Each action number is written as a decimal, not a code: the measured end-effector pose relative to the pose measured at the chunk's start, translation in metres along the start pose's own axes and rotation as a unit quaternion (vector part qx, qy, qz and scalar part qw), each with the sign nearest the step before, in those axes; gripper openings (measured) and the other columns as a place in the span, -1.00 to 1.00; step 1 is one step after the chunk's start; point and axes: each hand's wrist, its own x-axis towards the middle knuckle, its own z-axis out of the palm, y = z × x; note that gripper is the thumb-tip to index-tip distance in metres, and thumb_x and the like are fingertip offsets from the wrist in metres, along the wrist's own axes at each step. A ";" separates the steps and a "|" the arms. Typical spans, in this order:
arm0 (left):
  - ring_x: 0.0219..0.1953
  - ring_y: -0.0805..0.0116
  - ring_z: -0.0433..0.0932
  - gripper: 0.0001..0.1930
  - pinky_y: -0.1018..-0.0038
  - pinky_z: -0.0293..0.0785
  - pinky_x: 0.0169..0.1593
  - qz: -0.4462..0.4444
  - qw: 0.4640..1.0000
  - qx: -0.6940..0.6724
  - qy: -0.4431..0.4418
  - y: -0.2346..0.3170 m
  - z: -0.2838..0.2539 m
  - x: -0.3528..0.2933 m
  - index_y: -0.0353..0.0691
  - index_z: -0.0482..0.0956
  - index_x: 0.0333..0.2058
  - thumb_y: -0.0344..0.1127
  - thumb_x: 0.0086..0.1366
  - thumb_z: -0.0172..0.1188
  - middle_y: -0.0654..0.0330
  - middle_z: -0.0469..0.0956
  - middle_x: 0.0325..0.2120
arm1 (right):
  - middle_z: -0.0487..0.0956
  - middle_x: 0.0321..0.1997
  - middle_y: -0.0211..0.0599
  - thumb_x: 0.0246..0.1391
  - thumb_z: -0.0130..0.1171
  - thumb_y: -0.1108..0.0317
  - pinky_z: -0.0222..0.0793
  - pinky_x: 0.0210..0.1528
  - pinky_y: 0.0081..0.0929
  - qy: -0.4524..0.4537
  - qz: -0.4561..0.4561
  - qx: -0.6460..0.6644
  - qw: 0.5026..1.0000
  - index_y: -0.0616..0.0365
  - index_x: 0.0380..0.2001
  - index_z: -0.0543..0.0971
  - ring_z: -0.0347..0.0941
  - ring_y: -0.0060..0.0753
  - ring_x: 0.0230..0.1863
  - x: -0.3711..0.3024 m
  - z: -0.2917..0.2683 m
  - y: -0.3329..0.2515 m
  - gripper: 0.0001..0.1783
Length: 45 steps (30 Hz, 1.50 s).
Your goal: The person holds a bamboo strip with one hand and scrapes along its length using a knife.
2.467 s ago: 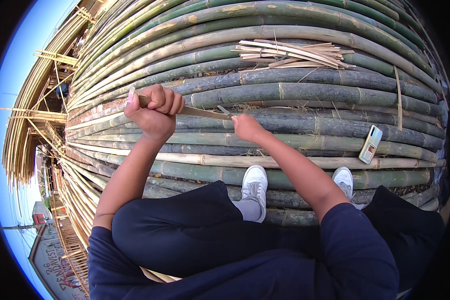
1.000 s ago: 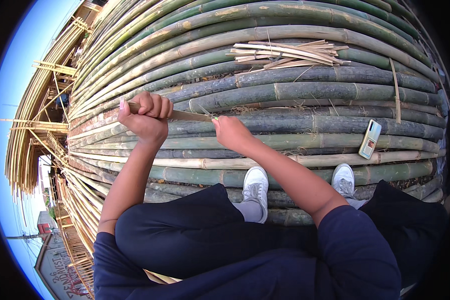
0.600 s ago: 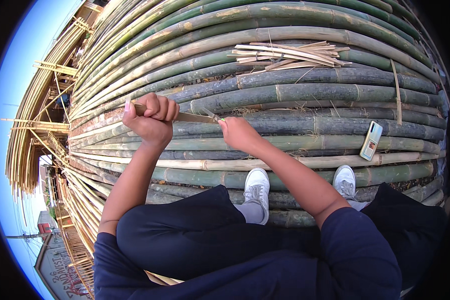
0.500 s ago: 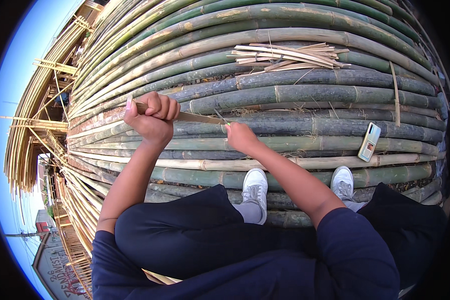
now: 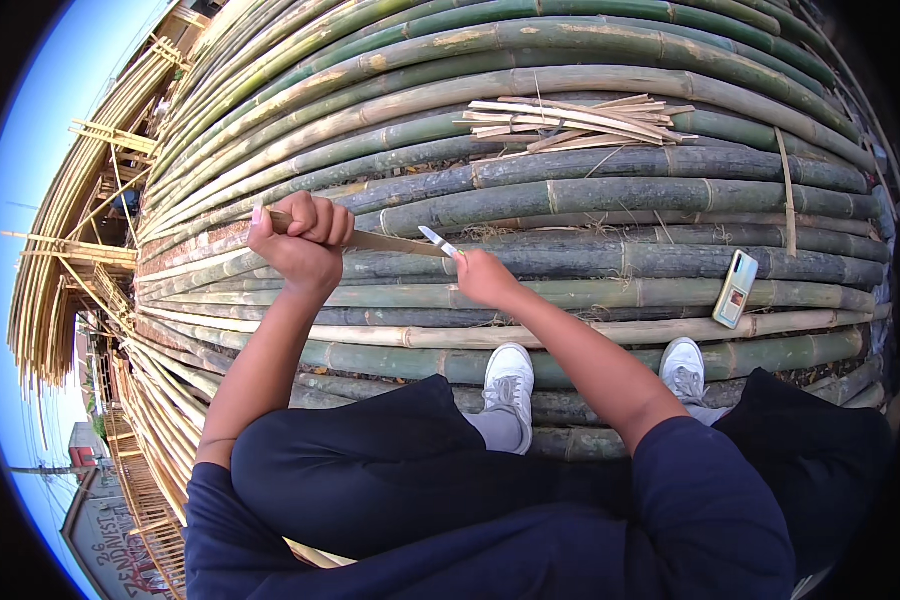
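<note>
My left hand (image 5: 308, 240) is closed in a fist around one end of a flat brown bamboo strip (image 5: 395, 243). A short stub of it sticks out by the thumb. The strip slants across to the fingertips of my right hand (image 5: 487, 279), which is closed on a small knife. The knife's short blade (image 5: 434, 238) catches bright light and points up to the left, crossing the strip near its right end. Its handle is mostly hidden in my fingers. Both hands are over the laid-out bamboo poles (image 5: 570, 293), in front of my knees.
A pile of split bamboo strips (image 5: 575, 122) lies on the poles ahead. One loose strip (image 5: 788, 195) and a phone (image 5: 735, 289) are to the right. My white shoes (image 5: 510, 380) stand on the poles. At the left are stacked bamboo (image 5: 60, 250) and a bamboo fence (image 5: 140, 490).
The knife blade has turned from dark and thin to broad and bright, and lies slightly farther left. My right hand has shifted a little down; the left fist barely moved.
</note>
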 end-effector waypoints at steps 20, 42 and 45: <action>-0.78 0.52 -0.22 -0.49 0.49 -0.22 -0.66 -0.008 1.000 0.004 -0.015 0.001 -0.004 -0.002 -0.02 -0.02 -0.78 0.22 0.12 -0.26 0.41 -0.11 -0.87 | 0.49 -0.53 0.25 0.18 -0.13 0.23 0.34 -0.33 0.02 0.041 -0.053 -0.021 0.998 0.39 -0.54 0.49 0.44 0.27 -0.42 -0.017 -0.001 -0.041 -0.58; -0.81 0.50 -0.20 -0.47 0.48 -0.18 -0.66 -0.014 0.997 0.048 -0.062 0.001 0.003 -0.006 0.00 -0.01 -0.78 0.27 0.12 -0.28 0.40 -0.10 -0.88 | 0.49 -0.54 0.22 0.18 -0.14 0.22 0.33 -0.29 0.04 0.018 -0.055 -0.071 0.996 0.34 -0.52 0.50 0.44 0.25 -0.42 -0.003 -0.014 -0.011 -0.60; -0.81 0.50 -0.20 -0.47 0.49 -0.19 -0.66 -0.011 0.997 0.044 -0.056 -0.001 0.000 -0.004 -0.01 -0.01 -0.78 0.27 0.12 -0.28 0.40 -0.10 -0.88 | 0.48 -0.54 0.23 0.19 -0.14 0.21 0.33 -0.28 0.05 0.039 -0.105 -0.050 0.993 0.34 -0.52 0.49 0.44 0.25 -0.42 -0.019 -0.016 -0.051 -0.60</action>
